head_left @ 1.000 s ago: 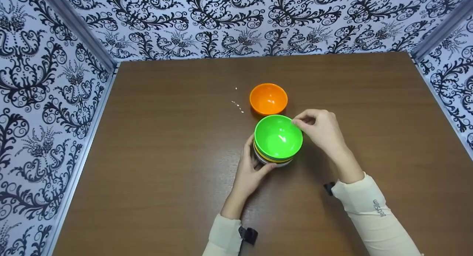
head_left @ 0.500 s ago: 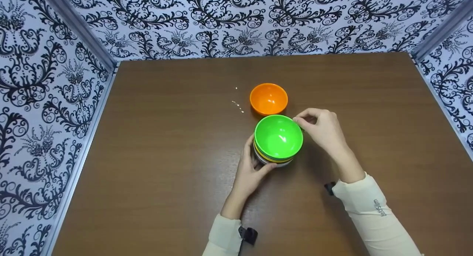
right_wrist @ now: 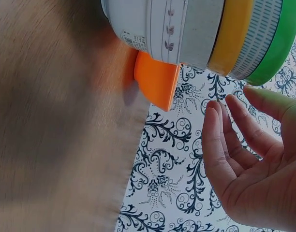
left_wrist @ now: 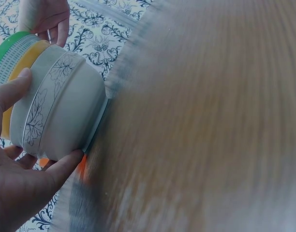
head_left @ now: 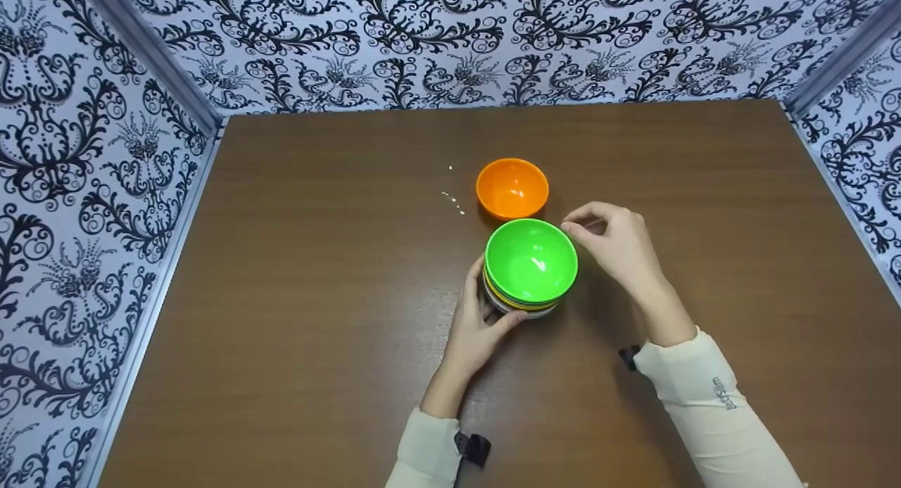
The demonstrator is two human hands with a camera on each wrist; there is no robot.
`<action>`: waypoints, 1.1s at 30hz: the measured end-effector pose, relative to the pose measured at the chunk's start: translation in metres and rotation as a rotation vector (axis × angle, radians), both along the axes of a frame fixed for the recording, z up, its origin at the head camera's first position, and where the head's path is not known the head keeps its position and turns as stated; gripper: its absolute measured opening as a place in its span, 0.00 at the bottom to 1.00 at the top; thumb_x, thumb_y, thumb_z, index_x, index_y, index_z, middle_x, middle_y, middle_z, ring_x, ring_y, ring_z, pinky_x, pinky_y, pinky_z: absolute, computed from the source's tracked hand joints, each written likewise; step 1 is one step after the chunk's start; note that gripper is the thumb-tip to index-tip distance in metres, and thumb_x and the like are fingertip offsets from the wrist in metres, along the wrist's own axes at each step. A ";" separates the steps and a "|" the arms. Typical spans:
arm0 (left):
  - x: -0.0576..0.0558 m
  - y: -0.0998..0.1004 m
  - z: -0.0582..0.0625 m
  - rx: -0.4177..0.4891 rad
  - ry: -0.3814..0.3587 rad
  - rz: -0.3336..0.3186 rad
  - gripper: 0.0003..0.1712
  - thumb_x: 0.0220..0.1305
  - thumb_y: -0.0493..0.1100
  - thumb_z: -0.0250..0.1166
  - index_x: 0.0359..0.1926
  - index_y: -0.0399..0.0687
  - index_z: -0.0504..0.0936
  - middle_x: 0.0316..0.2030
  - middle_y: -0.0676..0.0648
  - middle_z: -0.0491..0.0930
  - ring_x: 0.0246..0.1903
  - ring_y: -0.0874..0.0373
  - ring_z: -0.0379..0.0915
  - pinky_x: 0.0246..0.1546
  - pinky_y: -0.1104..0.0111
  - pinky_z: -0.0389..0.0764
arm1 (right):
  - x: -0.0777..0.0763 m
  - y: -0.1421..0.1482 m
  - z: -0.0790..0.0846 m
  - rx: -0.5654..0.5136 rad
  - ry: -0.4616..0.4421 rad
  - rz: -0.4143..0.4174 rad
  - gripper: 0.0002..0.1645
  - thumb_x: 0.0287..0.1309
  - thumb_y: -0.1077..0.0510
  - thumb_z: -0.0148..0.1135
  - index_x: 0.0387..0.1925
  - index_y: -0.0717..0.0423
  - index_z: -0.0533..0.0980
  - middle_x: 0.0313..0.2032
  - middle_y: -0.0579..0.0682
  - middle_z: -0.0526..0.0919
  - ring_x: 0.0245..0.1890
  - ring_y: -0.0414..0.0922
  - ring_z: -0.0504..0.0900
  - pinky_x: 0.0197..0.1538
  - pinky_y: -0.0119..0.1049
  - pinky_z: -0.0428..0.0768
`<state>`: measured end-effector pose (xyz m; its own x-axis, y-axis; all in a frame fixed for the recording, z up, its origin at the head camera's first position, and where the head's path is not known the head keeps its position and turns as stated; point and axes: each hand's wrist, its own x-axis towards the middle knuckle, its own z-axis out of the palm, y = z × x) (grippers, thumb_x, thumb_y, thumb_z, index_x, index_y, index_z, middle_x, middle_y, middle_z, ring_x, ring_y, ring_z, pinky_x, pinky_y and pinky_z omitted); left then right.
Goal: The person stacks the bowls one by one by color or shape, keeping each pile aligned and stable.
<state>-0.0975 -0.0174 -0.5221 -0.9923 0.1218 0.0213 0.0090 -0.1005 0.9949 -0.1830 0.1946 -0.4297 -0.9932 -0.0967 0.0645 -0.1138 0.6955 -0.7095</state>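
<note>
A stack of nested bowls stands mid-table, topped by a green bowl. Below it, the left wrist view shows a patterned bowl, a yellow bowl and a white bowl with a leaf-print band. My left hand grips the stack from the left, thumb on the near side and fingers around the wall. Beside the green rim, my right hand hovers with relaxed, bent fingers and nothing between them. In the right wrist view its thumb tip lies close to the rim; contact is unclear.
An orange bowl sits just behind the stack. Small white flecks lie on the brown tabletop left of it. Patterned panels border the table at the back and sides.
My right hand has drawn slightly away from the green rim, up and to the right, its fingertips parting from it. The left hand and the bowls have stayed put.
</note>
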 end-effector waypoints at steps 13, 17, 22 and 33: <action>0.000 0.000 0.000 -0.001 0.011 0.006 0.58 0.55 0.39 0.76 0.78 0.49 0.48 0.76 0.40 0.51 0.74 0.45 0.57 0.70 0.53 0.69 | -0.009 0.004 -0.007 0.007 -0.009 -0.002 0.10 0.64 0.55 0.65 0.42 0.56 0.85 0.41 0.54 0.88 0.40 0.50 0.85 0.39 0.23 0.77; 0.000 0.000 -0.001 -0.002 0.021 0.008 0.58 0.55 0.39 0.75 0.78 0.48 0.48 0.76 0.39 0.51 0.73 0.44 0.58 0.69 0.54 0.70 | -0.012 0.005 -0.009 0.008 -0.022 -0.008 0.11 0.65 0.54 0.65 0.43 0.56 0.85 0.42 0.55 0.88 0.41 0.51 0.85 0.41 0.26 0.78; 0.000 0.000 -0.001 -0.008 0.032 0.010 0.58 0.55 0.40 0.76 0.78 0.47 0.48 0.76 0.38 0.51 0.72 0.43 0.60 0.69 0.53 0.71 | -0.017 0.006 -0.011 0.007 -0.036 -0.005 0.12 0.65 0.53 0.65 0.43 0.56 0.85 0.42 0.55 0.88 0.41 0.51 0.85 0.42 0.29 0.78; 0.000 0.000 -0.001 -0.004 0.025 0.006 0.58 0.55 0.39 0.75 0.78 0.47 0.48 0.76 0.39 0.51 0.73 0.44 0.59 0.69 0.54 0.70 | -0.029 0.008 -0.016 0.033 -0.043 -0.007 0.12 0.64 0.53 0.65 0.43 0.56 0.84 0.43 0.55 0.88 0.42 0.51 0.85 0.43 0.35 0.79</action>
